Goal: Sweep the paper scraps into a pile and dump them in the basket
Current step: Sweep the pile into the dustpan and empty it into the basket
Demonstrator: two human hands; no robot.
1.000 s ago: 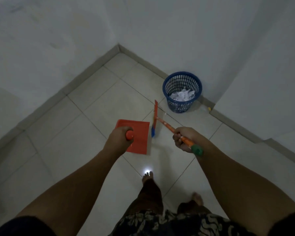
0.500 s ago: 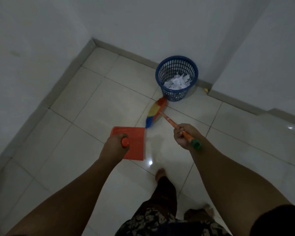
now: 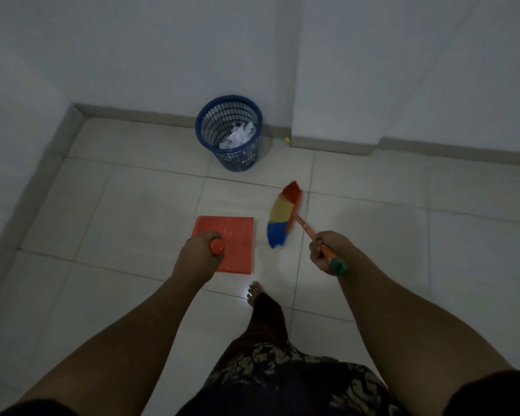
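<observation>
**Scraps in basket, both tools in hand**

Gripping the round knob of the red dustpan with the left hand, fingers curled round it. Pan face-up to camera, with a faint grid pattern on the face. Holding the orange stick of the brush in the right hand, fingers wrapped, with the green end cap sticking out toward 5 o'clock.

Diff vs 0.5 s ago:
- Swung the brush head away from the basket's foot to 3 o'clock of the dustpan: near its right edge, not touching.
- Showing the broad bristle face in 3 bands (red, yellow, blue). Edge-on 1.0 s ago.
- Same grips on both tools.
- Panned view: basket now at 12 o'clock of the dustpan, well apart from the brush.

White paper scraps lying inside the blue mesh basket, upright on the tile floor close to the skirting. 1 small yellow fleck at the basket's 3 o'clock. Bare foot at 6 o'clock of the dustpan, with a bright glare at the toes.
</observation>
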